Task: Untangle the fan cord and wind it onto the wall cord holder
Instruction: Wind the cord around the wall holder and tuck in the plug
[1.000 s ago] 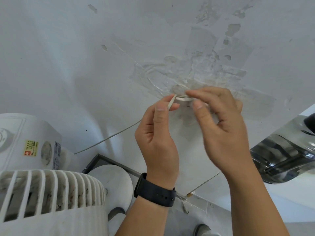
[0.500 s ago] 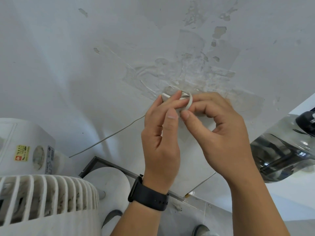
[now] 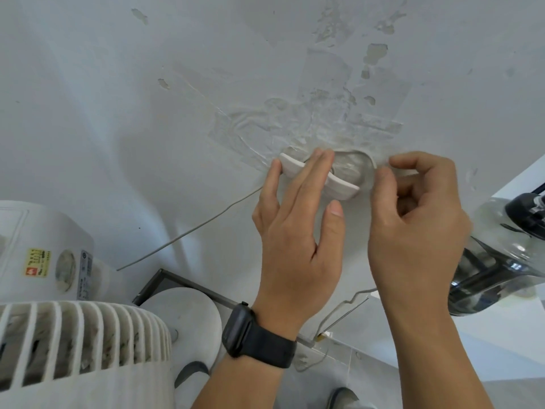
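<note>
The cord holder (image 3: pixel 320 179) sat on a patched part of the wall (image 3: pixel 147 113), with bare wall open above and to its left, the fan (image 3: pixel 73 343) low at the left and a clear container (image 3: pixel 498 261) close on the right. The left hand (image 3: pixel 295 231) lay flat across the holder, fingers (image 3: pixel 321 166) straight. The right hand (image 3: pixel 413 228) pinched the cord (image 3: pixel 188 231) just right of the holder, where it looped over the top.

One head-worn wide-angle view, looking forward and down, close against the wall (image 3: pixel 118 98). The cord holder (image 3: pixel 339 187) sits just above frame centre; the fan (image 3: pixel 73 343) fills the lower left corner, both forearms rising from the bottom edge.
</note>
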